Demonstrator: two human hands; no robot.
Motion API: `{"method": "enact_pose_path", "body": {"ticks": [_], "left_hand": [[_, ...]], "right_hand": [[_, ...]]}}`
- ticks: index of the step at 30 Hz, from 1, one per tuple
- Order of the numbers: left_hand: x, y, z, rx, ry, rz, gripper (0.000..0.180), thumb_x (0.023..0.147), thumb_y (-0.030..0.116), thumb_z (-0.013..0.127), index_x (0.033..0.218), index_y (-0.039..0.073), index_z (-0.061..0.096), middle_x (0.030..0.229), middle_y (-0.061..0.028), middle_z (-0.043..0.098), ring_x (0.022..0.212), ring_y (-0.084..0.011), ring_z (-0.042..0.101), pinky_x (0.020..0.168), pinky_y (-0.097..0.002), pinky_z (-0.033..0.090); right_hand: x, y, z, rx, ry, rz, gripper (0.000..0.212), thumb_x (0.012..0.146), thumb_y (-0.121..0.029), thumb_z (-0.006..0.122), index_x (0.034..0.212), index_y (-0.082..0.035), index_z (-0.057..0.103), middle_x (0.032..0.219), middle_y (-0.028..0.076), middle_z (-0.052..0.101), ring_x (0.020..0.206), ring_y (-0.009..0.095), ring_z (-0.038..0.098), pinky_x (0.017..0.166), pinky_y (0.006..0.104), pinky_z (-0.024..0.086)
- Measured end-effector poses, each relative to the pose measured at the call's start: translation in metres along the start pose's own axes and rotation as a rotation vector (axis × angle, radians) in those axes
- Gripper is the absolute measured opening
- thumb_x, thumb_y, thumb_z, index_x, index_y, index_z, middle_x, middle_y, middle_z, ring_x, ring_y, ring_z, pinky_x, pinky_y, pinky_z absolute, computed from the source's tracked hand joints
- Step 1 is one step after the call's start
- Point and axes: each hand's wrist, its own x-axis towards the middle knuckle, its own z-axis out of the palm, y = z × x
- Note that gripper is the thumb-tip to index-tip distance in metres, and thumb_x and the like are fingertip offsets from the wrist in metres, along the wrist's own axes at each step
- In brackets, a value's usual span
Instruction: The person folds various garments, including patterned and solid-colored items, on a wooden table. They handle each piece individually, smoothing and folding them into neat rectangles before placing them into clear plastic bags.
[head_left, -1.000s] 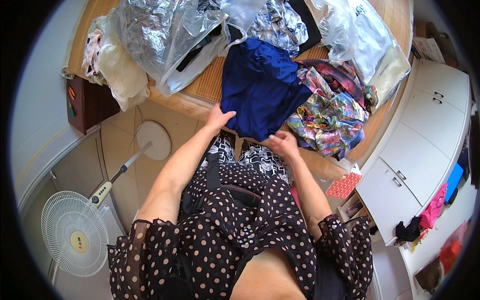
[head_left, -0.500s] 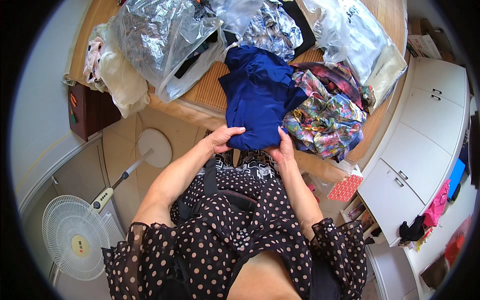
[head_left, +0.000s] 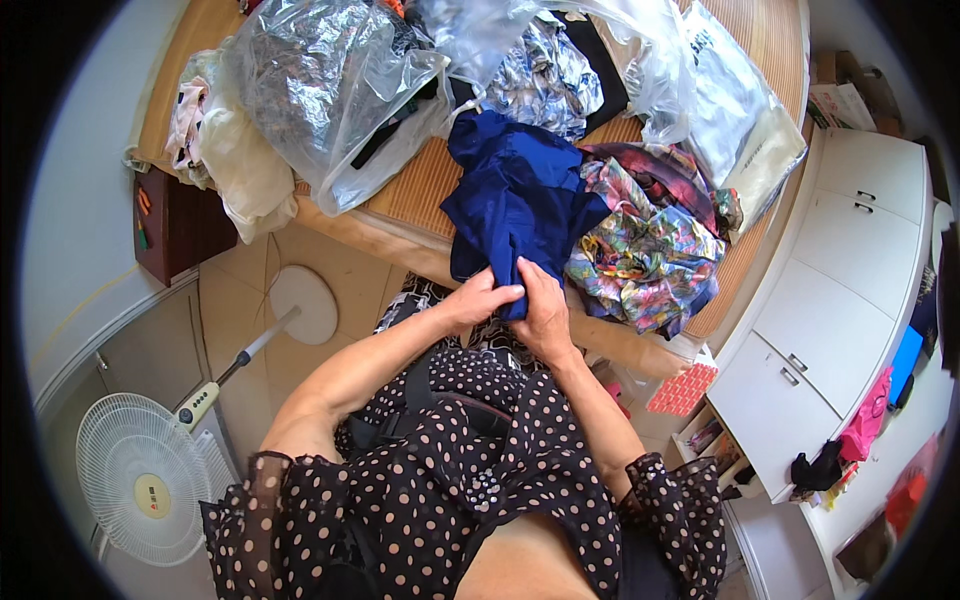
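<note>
A dark blue garment (head_left: 520,190) lies on the near edge of the bed-like surface, its near end gathered to a narrow bunch over my lap. My left hand (head_left: 478,302) is closed on that end from the left, thumb on top. From the right, my right hand (head_left: 543,312) grips the same end, and the two hands nearly meet. To the right of the blue cloth, a crumpled multicoloured patterned garment (head_left: 640,245) lies close by. Beyond it is a blue-and-white patterned cloth (head_left: 545,75), partly under clear plastic.
Clear plastic bags of clothes (head_left: 335,90) cover the back left, beside cream cloth (head_left: 245,170). Packaged white clothing (head_left: 735,90) lies at the back right. A white standing fan (head_left: 150,475) is at the lower left. White cabinets (head_left: 825,270) line the right.
My hands have come together from the two corners of the blue garment. Its near end, spread flat before, is now folded inward into a narrow bunch.
</note>
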Motion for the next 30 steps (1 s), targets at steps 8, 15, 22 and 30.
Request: {"method": "enact_pose_path", "body": {"ticks": [8,15,22,30], "left_hand": [[-0.009,-0.027,-0.086,-0.379,0.476,-0.132,0.054,0.092,0.048,0.040,0.129,0.008,0.041,0.120,-0.0079,0.053,0.111,-0.0189,0.050,0.092,-0.0372,0.041],[0.042,-0.138,-0.177,-0.200,0.272,0.228,0.064,0.091,0.055,0.033,0.139,0.012,0.030,0.131,-0.0099,0.045,0.115,-0.0244,0.047,0.093,-0.0350,0.041],[0.045,-0.029,-0.118,-0.538,0.265,-0.091,0.088,0.079,0.076,0.027,0.142,0.014,0.022,0.126,-0.0142,0.049,0.113,-0.0284,0.047,0.093,-0.0408,0.039],[0.072,-0.066,-0.135,0.420,0.739,-0.080,0.069,0.079,0.048,0.061,0.129,0.003,0.043,0.123,-0.0190,0.048,0.103,-0.0262,0.053,0.086,-0.0361,0.043]], "right_hand": [[0.060,-0.036,-0.027,0.802,-0.058,0.143,0.031,0.078,-0.002,0.062,0.108,0.002,0.055,0.101,0.010,0.063,0.093,0.015,0.060,0.081,0.0264,0.046],[0.042,-0.063,-0.128,1.347,0.094,0.399,0.053,0.066,0.000,0.073,0.116,0.001,0.054,0.109,0.010,0.060,0.100,0.019,0.057,0.092,0.0328,0.044],[0.019,0.078,-0.174,1.026,0.340,0.583,0.051,0.073,-0.005,0.067,0.120,0.002,0.049,0.111,0.011,0.058,0.100,0.020,0.057,0.087,0.0313,0.046],[-0.039,0.169,-0.110,0.325,0.734,0.661,0.040,0.079,-0.004,0.065,0.116,0.002,0.053,0.100,0.009,0.061,0.083,0.012,0.059,0.068,0.0217,0.048]]}}
